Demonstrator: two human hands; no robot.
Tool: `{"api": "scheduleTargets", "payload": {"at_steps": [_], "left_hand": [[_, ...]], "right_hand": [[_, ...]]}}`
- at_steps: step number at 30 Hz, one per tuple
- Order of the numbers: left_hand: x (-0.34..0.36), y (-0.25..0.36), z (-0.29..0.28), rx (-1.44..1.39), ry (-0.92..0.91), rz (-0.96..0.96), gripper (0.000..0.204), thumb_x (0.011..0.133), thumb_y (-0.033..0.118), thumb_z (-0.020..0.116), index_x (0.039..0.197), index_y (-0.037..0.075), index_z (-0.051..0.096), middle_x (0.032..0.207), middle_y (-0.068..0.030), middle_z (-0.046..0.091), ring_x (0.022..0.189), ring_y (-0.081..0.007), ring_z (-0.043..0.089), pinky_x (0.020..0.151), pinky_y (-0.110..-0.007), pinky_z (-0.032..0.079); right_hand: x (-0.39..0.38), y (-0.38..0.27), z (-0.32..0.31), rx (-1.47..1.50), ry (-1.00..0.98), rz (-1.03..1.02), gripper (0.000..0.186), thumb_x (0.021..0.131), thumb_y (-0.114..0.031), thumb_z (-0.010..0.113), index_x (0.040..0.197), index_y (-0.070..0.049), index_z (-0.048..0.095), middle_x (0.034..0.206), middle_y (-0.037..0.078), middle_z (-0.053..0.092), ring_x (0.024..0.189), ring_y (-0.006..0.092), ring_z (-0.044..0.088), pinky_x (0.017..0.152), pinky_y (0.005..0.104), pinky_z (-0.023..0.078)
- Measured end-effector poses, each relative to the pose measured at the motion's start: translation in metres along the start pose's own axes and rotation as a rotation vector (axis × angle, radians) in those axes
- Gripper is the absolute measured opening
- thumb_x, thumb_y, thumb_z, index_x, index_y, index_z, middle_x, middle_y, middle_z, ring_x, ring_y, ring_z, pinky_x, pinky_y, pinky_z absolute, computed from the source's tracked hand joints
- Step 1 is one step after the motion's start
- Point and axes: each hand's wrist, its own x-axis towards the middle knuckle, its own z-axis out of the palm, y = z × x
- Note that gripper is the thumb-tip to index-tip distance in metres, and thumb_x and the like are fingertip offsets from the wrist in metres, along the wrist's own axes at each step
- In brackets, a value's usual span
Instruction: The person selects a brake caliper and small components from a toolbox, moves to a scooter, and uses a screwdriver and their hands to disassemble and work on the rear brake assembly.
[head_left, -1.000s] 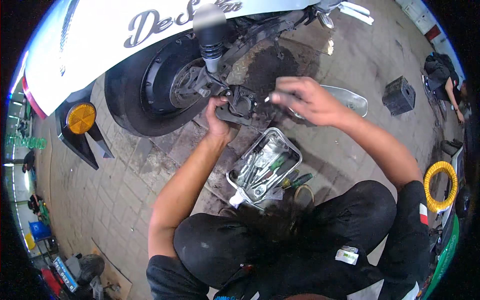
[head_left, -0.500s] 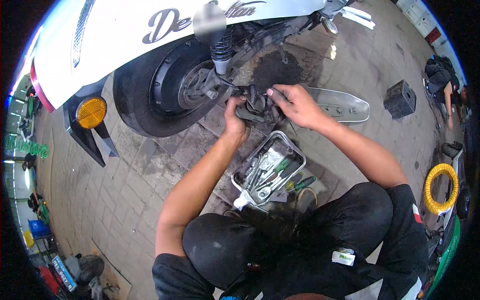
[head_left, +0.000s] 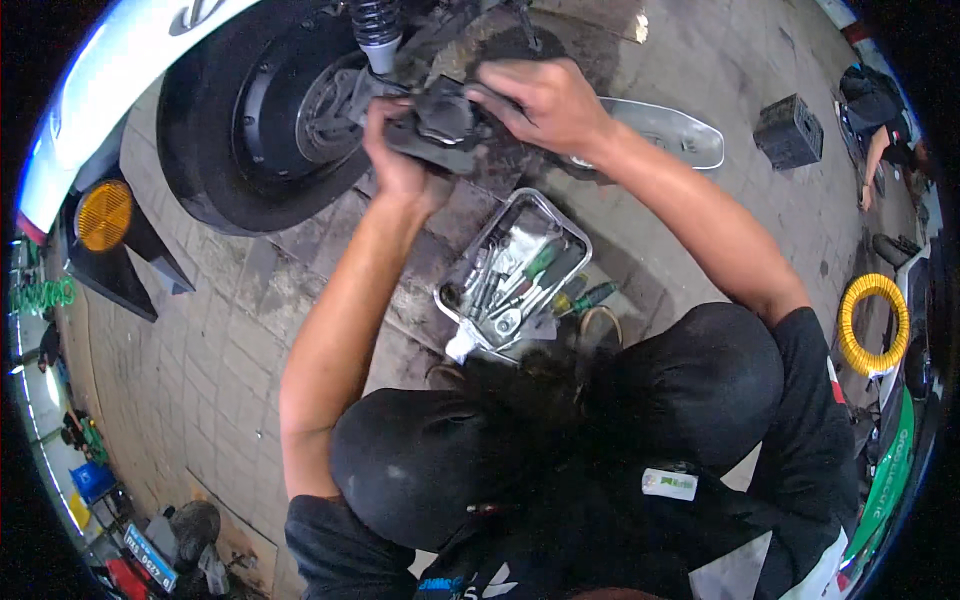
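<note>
A dark, grimy brake caliper (head_left: pixel 443 118) is held up beside the scooter's rear wheel (head_left: pixel 262 120). My left hand (head_left: pixel 402 170) grips it from the near left side, the thumb along its edge. The fingers of my right hand (head_left: pixel 548 100) are bent and pressed to its right side; their tips are partly hidden and blurred. A rounded recess on the caliper faces up. Above the wheel hub stands a black coil-spring shock absorber (head_left: pixel 376 25).
A metal tray (head_left: pixel 530 195) of wrenches, a ratchet and screwdrivers lies before my knees. A long silvery plate (head_left: pixel 665 132) rests on the paving beyond my right forearm. Further right are a black crate (head_left: pixel 788 133), a yellow coiled hose (head_left: pixel 874 325) and another person (head_left: pixel 878 115) crouching.
My view has shifted, so the scooter sits higher and further left. The caliper is turned in my hands, and its rounded recess now shows more plainly.
</note>
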Motion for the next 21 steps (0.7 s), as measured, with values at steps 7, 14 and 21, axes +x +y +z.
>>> {"api": "scheduleTargets", "payload": {"at_steps": [7, 14, 21], "left_hand": [[-0.02, 0.041, -0.052, 0.111, -0.136, -0.216, 0.064, 0.078, 0.057, 0.045, 0.116, 0.009, 0.061, 0.102, -0.0129, 0.068, 0.086, -0.0308, 0.065, 0.062, -0.047, 0.053], [-0.003, 0.022, -0.053, 0.446, -0.034, -0.122, 0.039, 0.081, 0.039, 0.057, 0.101, 0.006, 0.063, 0.089, -0.0096, 0.066, 0.077, -0.0212, 0.064, 0.068, -0.038, 0.054], [0.006, 0.011, -0.079, 0.586, 0.095, 0.093, 0.026, 0.084, 0.03, 0.061, 0.092, 0.006, 0.066, 0.091, -0.0032, 0.063, 0.084, -0.0153, 0.059, 0.079, -0.034, 0.048]], "right_hand": [[0.057, -0.01, 0.003, 0.018, -0.132, -0.577, 0.06, 0.07, -0.054, 0.076, 0.104, -0.006, 0.063, 0.113, 0.015, 0.062, 0.099, 0.0354, 0.062, 0.082, 0.0448, 0.05], [-0.031, 0.012, 0.019, 0.236, -0.236, 0.459, 0.076, 0.072, -0.064, 0.075, 0.11, 0.001, 0.064, 0.097, 0.02, 0.067, 0.093, 0.0296, 0.065, 0.077, 0.0396, 0.051], [-0.01, -0.025, -0.012, 0.954, -0.994, 0.501, 0.058, 0.084, -0.044, 0.069, 0.121, 0.0, 0.063, 0.089, 0.008, 0.07, 0.074, 0.0178, 0.063, 0.059, 0.0303, 0.048]]}}
